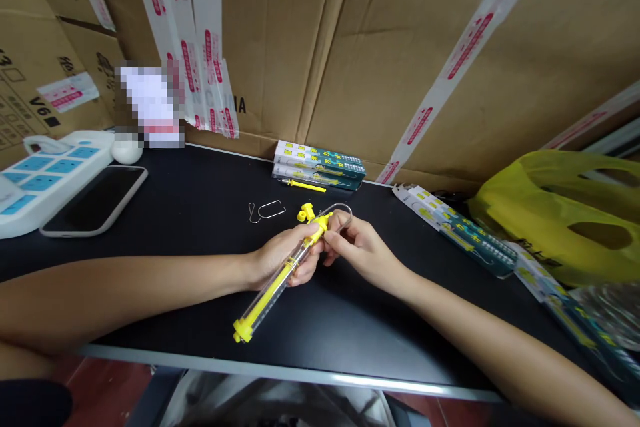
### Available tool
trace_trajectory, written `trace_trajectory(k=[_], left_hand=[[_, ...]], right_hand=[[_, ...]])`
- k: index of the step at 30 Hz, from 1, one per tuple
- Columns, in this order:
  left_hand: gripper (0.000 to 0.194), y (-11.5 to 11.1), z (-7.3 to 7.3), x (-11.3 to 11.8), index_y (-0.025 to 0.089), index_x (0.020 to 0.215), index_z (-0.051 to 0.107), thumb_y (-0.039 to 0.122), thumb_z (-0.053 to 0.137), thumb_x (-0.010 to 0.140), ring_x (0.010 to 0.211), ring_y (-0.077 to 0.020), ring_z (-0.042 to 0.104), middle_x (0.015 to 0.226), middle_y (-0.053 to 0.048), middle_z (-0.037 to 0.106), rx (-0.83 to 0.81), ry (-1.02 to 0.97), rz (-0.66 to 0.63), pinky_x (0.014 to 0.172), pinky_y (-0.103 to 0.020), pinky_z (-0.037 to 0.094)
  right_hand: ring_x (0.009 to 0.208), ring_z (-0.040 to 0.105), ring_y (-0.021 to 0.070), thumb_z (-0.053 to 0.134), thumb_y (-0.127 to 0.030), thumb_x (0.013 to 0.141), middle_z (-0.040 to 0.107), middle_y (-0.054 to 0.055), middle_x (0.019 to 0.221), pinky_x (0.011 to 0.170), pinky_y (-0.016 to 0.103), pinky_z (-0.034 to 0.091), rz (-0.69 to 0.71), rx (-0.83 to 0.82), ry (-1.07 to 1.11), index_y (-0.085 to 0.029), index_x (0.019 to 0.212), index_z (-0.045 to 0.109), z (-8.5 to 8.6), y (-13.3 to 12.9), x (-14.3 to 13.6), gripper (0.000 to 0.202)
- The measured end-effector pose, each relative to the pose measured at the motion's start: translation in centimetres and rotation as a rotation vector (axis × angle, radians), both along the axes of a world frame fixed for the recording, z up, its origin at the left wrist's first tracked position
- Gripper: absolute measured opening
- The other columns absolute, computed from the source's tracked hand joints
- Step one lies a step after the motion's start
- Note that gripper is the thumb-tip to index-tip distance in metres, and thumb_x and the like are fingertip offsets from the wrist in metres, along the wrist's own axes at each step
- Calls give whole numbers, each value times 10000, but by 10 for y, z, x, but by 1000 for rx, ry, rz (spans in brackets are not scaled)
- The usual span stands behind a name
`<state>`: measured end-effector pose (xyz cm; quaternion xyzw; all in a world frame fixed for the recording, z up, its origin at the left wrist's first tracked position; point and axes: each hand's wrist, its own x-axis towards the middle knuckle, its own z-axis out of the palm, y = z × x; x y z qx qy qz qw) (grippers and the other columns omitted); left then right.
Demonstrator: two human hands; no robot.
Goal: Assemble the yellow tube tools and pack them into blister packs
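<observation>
A clear tubular spring scale [273,293] with yellow ends lies slanted across my left hand [290,257], whose fingers are wrapped round its upper part. Its lower yellow cap points toward the front edge of the table. At the upper end, my right hand [357,243] pinches close to the yellow top, by a bent metal hook [345,207]. Exactly which part these fingertips grip is partly hidden. Just beyond my hands are small yellow caps [306,212], bent wire pieces [270,209] and a thin yellow rod [306,185] with a dark tip.
Printed boxes [320,167] stand at the back, with more boxes [455,230] along the right. A yellow plastic bag [555,213] bulges at the right. A phone [95,200] and a white power strip [60,167] are at the left. Cardboard [280,47] walls the back.
</observation>
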<state>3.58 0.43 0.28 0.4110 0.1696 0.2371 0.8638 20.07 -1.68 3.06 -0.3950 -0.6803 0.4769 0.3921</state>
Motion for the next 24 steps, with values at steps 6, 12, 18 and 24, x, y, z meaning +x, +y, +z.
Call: trace_trajectory(k=[6, 12, 18, 24], left_hand=[[417, 5, -3, 0, 169, 648, 461, 432, 309, 934, 249, -71, 339, 352, 40, 425, -14, -14, -66, 261, -149, 282], [416, 10, -4, -2, 182, 639, 438, 471, 320, 913, 246, -85, 337, 334, 48, 393, -65, -23, -157, 257, -162, 272], [429, 9, 0, -3, 178, 635, 436, 489, 327, 909, 262, -86, 343, 352, 44, 408, -60, -11, -178, 266, -162, 277], [435, 15, 3, -7, 190, 626, 413, 523, 345, 897, 270, -90, 322, 348, 45, 382, -123, 11, -318, 256, -155, 251]], right_hand=[[573, 536, 82, 597, -465, 823, 489, -35, 686, 527, 244, 565, -9, -13, -8, -191, 731, 429, 0, -2, 0, 334], [691, 569, 112, 604, -444, 827, 536, -3, 763, 599, 261, 575, 3, -20, -17, -188, 753, 463, 0, -5, 4, 302], [652, 549, 97, 589, -424, 849, 538, -17, 720, 609, 249, 547, 10, -66, 27, -181, 792, 487, -2, -4, 6, 270], [614, 530, 107, 594, -420, 848, 534, -17, 690, 610, 265, 512, -17, 55, -8, -185, 783, 513, -5, -3, 5, 257]])
